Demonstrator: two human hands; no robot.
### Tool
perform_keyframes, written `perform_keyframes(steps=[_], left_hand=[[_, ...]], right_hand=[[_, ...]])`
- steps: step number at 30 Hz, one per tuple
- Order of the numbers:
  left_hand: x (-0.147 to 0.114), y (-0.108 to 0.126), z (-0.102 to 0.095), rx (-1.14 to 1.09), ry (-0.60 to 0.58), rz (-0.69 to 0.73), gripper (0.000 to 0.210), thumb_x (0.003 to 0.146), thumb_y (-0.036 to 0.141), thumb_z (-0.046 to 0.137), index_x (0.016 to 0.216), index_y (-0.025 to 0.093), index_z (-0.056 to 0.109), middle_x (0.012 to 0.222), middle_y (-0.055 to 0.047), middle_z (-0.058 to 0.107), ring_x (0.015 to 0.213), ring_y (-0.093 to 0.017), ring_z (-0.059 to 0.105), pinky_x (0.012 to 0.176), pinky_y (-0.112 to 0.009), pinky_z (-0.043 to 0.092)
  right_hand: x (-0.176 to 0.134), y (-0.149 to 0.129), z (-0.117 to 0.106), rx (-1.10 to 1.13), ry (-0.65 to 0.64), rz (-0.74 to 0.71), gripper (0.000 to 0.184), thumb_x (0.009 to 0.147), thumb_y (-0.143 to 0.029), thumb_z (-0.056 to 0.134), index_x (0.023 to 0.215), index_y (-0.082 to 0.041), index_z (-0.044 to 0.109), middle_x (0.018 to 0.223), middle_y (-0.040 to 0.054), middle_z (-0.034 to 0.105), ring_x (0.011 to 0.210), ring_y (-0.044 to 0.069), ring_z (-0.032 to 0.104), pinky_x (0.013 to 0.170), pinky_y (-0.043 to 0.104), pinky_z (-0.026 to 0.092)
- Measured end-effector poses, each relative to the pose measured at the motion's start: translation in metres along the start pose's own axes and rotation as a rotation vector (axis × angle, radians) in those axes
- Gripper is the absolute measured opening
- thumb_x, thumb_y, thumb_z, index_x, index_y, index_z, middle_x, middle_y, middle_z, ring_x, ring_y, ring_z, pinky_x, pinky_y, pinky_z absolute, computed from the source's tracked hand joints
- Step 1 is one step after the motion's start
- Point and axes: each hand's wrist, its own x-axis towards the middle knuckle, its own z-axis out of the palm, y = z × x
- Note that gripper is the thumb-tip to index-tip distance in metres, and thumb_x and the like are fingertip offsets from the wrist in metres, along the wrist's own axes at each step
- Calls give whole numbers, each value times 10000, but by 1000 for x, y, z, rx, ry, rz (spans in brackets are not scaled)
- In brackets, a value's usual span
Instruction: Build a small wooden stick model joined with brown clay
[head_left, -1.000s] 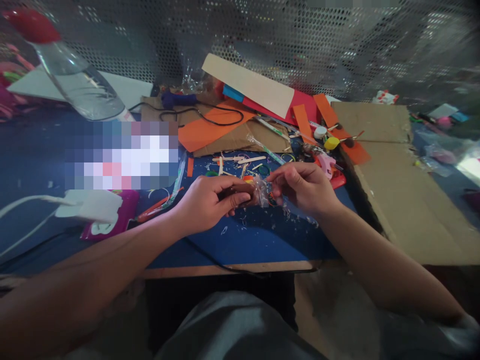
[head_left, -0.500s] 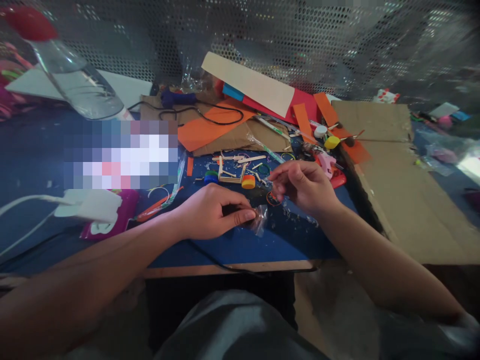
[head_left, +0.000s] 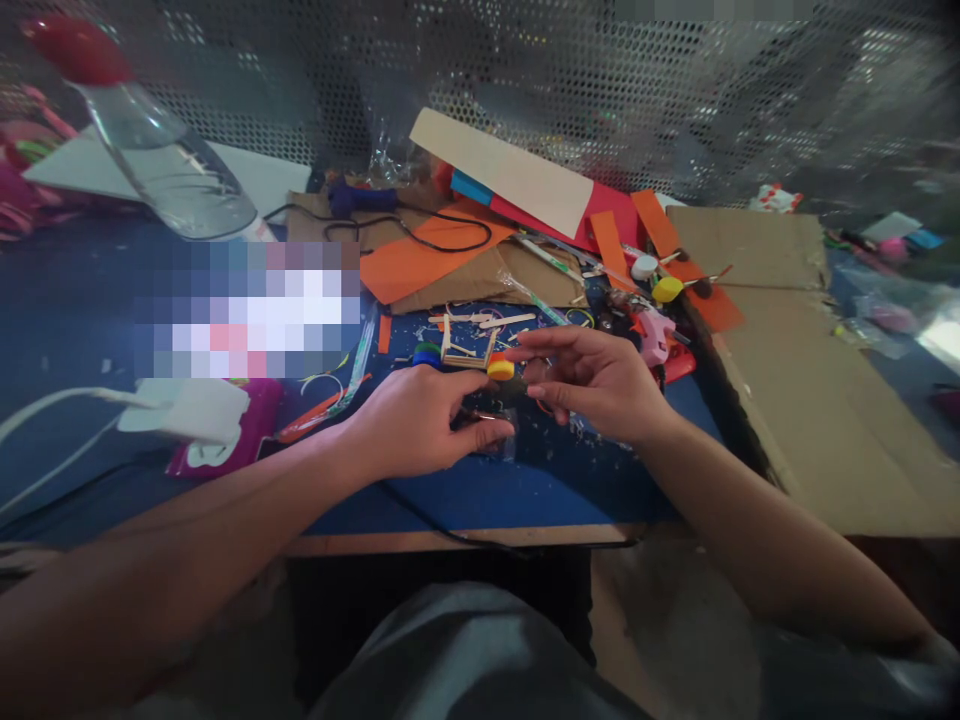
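Observation:
My left hand [head_left: 416,420] is closed, thumb and fingers pinching a small clear plastic bag [head_left: 504,443] with something brownish in it; its contents are too small to name. To the right, my right hand [head_left: 607,385] hovers over the table with its fingers apart and nothing visible between them. Just beyond both hands sits a small frame of craft sticks [head_left: 466,362]. A yellow-orange bottle cap [head_left: 501,370] is at its right end, near my right fingertips, and a blue and green cap [head_left: 426,353] at its left.
Beyond lie craft sticks [head_left: 508,320], orange paper [head_left: 427,260] and a blue-handled corded tool [head_left: 364,198]. A pink glue gun [head_left: 652,335] and cardboard [head_left: 817,400] lie right. Left are a water bottle [head_left: 176,175], a white charger [head_left: 199,410] and an orange cutter [head_left: 311,415].
My right hand has moved slightly left, toward the yellow-orange cap and my left hand. The plastic bag has turned in my left fingers. The view has shifted slightly.

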Motion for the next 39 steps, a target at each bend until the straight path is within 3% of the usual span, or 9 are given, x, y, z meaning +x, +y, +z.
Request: perform_keyframes(steps=[6,11,15,18,21,24,28,33,39], left_hand=[[-2,-3,2,-31,140,121,702,1000,794,659,1319,196,844,537,33,563,529,-181,581,581,-299,325],[3,-8,10,-693,47,241,755,931,838,760,1194,133,818,759,-31,749,605,-143,655,589,-254,518],[7,-11,13,-892,84,284,580,894,691,906,1006,130,806,655,17,646,564,-105,582,550,-223,504],[8,-11,12,-971,145,337,484,911,609,923,922,144,789,654,14,657,565,-103,605,546,-215,514],[7,-10,11,-994,148,325,486,931,616,900,869,149,782,678,-21,712,588,-129,656,559,-236,549],[7,-11,12,-939,141,313,531,978,660,834,849,147,783,679,-41,736,587,-131,653,548,-233,545],[9,-11,13,-918,45,375,681,1039,796,659,815,158,743,665,-35,687,595,-128,613,561,-250,522],[8,-11,10,-1107,-165,389,824,1029,941,447,941,176,739,821,-68,696,749,-188,682,699,-332,572],[7,1,-2,-1197,-205,380,893,954,998,508,1238,196,779,1036,-135,789,824,-219,737,693,-326,559]], right_hand=[[-4,-6,3,-249,-71,-233,580,857,-383,1027,1388,-262,827,1153,84,924,849,179,881,638,216,677],[-9,-20,14,-597,-80,-460,448,961,-290,935,1396,-274,833,1121,43,931,702,118,818,639,198,641],[-8,-24,26,-729,-81,-553,429,1035,-279,850,1458,-322,796,1136,-4,930,603,81,754,620,189,619],[-2,-24,34,-725,-114,-653,564,1052,-419,834,1588,-322,691,1433,62,855,859,133,865,707,217,678],[5,-24,40,-792,-128,-775,678,1060,-614,747,1633,-266,642,1582,134,764,1306,242,831,998,344,726],[12,-25,43,-976,-55,-893,589,1116,-661,612,1518,-247,732,1483,124,817,1370,278,789,1130,471,692],[19,-28,43,-1044,-30,-1018,410,1140,-540,627,1277,-213,834,1292,85,896,1362,311,767,1081,494,702],[16,-38,44,-852,60,-992,373,1162,-525,603,1139,-258,862,1162,49,918,1281,283,843,1090,485,718],[-8,-48,61,-652,166,-647,300,1152,-338,655,1437,-308,745,1387,59,858,1363,241,813,1115,406,727]])
